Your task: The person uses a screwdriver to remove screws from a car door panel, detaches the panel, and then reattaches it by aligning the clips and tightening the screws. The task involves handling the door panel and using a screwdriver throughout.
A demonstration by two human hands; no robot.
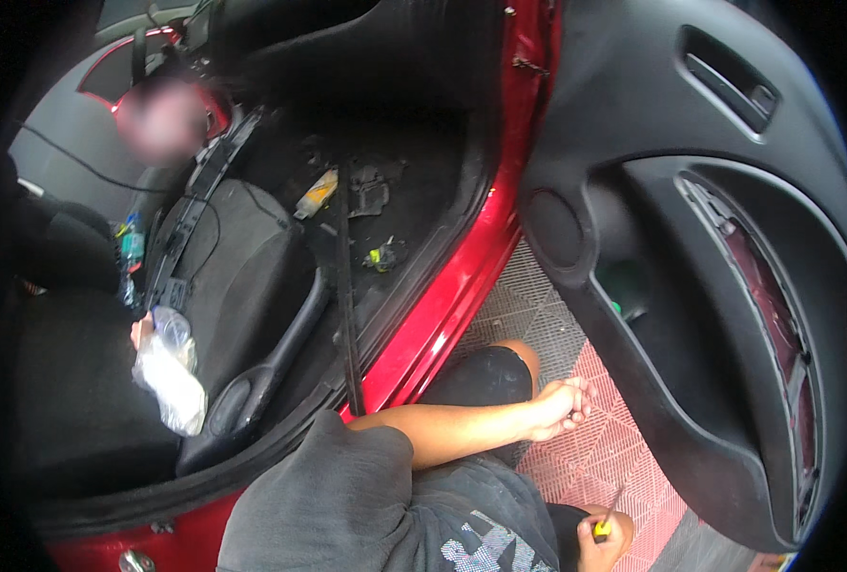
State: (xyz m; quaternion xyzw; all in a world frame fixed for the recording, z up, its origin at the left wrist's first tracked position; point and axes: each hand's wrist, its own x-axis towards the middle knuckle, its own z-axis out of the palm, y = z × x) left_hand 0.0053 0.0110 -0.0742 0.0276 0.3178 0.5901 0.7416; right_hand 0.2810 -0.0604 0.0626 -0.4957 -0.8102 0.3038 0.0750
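Observation:
My left hand (559,410) reaches out over the pink floor tiles with its fingers curled in. Whether something small sits in them I cannot make out. Lower in the view, beside my knee, my right hand (607,545) is closed round a screwdriver (603,530) with a yellow and black handle, its thin shaft pointing up and away. Both hands are apart from the black door panel (671,400) of the open car door. A long slot in that panel lies uncovered, showing dark red metal (762,296) inside.
The red door sill (452,300) runs along my left side. Inside the car are a dark seat (228,257), a clear plastic bag (171,381), a plastic bottle (132,248), a yellow-and-white tube (319,194) and a black strap (345,286) hanging over the sill.

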